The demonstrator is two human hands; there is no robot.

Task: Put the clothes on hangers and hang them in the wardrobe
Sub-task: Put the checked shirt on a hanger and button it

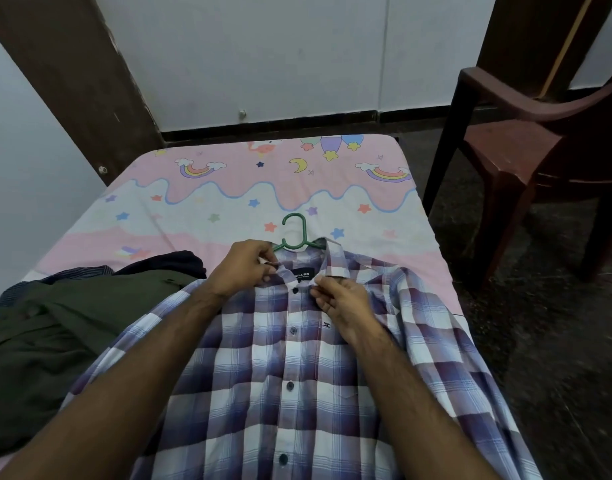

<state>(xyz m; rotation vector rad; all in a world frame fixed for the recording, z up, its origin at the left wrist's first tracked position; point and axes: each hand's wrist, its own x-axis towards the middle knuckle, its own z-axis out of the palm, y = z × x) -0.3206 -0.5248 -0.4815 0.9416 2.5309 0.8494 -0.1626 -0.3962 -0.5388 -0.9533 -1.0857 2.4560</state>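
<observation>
Checked shirt point(297, 358), one, on one green hanger point(295, 233), collar pinched by both hands' fingers point(268, 268).

Both bare forearms reach forward over the checked shirt point(297, 358); the left hand point(243, 266) pinches its collar on one side, the right hand point(339, 301) pinches the placket just below, fingers point(320, 289) curled.

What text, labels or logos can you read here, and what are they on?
"KILLER": black neck label inside the shirt collar; the first letter is partly hidden.
Small "X"-like logo on the shirt's chest; no words legible.
Smaller print under the neck label: too small to read.
Bedsheet: pictures only, no text.
</observation>
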